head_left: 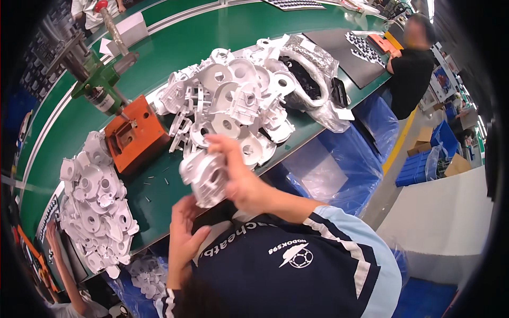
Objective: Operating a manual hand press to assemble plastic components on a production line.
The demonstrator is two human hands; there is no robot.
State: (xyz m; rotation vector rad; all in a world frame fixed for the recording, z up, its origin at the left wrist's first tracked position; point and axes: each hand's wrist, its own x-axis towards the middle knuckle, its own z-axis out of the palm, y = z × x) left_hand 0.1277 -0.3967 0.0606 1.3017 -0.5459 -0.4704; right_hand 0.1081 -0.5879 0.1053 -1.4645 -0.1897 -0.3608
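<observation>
My right hand (pixel 243 183) grips a white moulded plastic part (pixel 207 179) with round openings, held in front of my chest at the bench edge. Just below that part is my left hand (pixel 185 233), thumb and fingers apart, holding nothing. Whether its fingertips touch the part is hard to tell. Beyond my hands lies a big heap of similar white plastic parts (pixel 233 100). To the left stands an orange fixture block (pixel 135 135) under a green press (pixel 98 87) with a red-knobbed lever (pixel 108 24).
Another pile of white parts (pixel 98 206) covers the bench's left end. Small pins (pixel 166 181) lie on the green bench (pixel 154 204). A plastic-lined blue bin (pixel 328 164) stands right of me. A clear bag (pixel 323 58) sits past the heap. One co-worker (pixel 416 69) works far right; another's arm (pixel 66 270) reaches in lower left.
</observation>
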